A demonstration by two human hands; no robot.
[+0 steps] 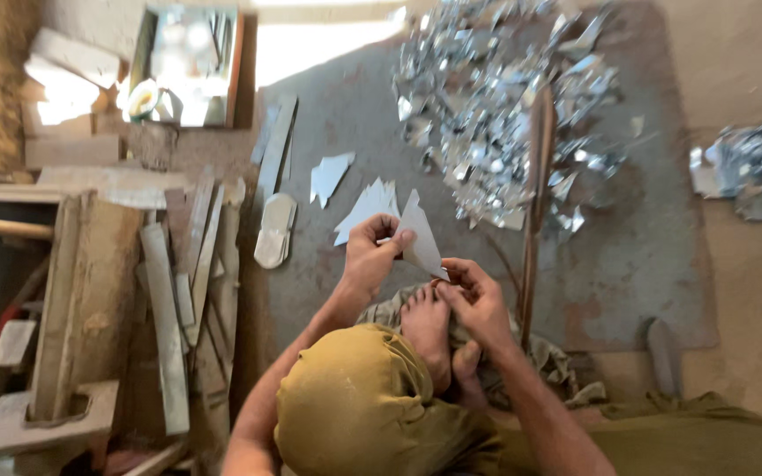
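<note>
My left hand (370, 253) pinches the upper edge of a pale triangular piece of mirror glass (419, 238). My right hand (478, 300) holds its lower tip, fingers curled close around it, just above my bare foot (425, 326). The piece stands tilted between both hands over a grey mat (637, 256). Several similar cut triangles (368, 207) lie flat on the mat just beyond my left hand. My knee in ochre cloth (354, 405) fills the near foreground.
A large heap of shiny mirror shards (496, 115) covers the mat's far side, crossed by a wooden stick (535, 194). More shards (751, 167) lie at right. Long glass strips (178, 300) and wooden blocks (72, 308) lie at left. A framed mirror (189, 66) stands at the back.
</note>
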